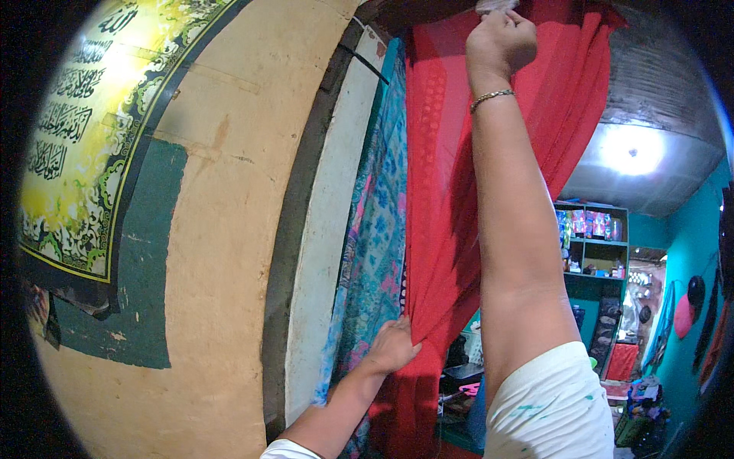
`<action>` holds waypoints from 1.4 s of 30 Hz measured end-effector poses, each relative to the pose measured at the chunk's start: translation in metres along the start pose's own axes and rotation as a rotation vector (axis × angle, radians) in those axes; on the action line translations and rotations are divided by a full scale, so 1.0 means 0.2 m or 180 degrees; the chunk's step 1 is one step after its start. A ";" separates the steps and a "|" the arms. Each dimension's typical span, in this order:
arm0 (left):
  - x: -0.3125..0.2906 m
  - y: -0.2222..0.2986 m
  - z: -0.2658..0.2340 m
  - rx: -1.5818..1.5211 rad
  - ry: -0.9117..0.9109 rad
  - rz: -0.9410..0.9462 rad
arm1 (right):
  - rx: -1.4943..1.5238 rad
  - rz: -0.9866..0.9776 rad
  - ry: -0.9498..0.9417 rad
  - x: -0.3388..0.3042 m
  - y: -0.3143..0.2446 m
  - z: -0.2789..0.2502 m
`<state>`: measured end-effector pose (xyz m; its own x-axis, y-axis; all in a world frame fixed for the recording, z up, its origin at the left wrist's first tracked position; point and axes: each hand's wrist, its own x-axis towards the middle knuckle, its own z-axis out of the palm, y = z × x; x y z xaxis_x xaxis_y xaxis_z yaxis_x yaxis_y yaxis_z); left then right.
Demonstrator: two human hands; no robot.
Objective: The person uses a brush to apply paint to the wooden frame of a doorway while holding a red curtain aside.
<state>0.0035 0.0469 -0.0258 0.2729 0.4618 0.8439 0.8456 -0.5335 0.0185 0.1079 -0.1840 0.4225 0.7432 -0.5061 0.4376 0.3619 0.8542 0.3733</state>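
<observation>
A red curtain (440,138) hangs in a doorway and is drawn together at its left edge. Low on that edge, my left hand (392,346) is closed with the gathered cloth in its grip. My right arm reaches high over the curtain. At the top of the view my right hand (501,47) is closed around a crumpled whitish wad (495,7), too small and cut off to tell whether it is cloth or paper. A bracelet circles the right wrist. Just left of the red curtain hangs a blue floral cloth (378,199).
A pale wooden door frame (325,229) stands left of the cloths, beside a beige wall (222,283) with a yellow and black calligraphy poster (80,153). Beyond the doorway are a shelf unit (604,243) with packages, a lit ceiling lamp (631,151) and a teal wall (692,252).
</observation>
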 end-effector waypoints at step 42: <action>-0.01 -0.02 0.04 0.0014 0.0328 0.0091 | 0.0467 -0.1147 -0.2291 -0.26 0.12 0.12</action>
<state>0.0032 0.0540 -0.0331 0.2484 0.3709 0.8948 0.8401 -0.5423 -0.0085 0.0640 -0.1405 0.4284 0.0339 -0.7418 0.6697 0.3951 0.6255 0.6728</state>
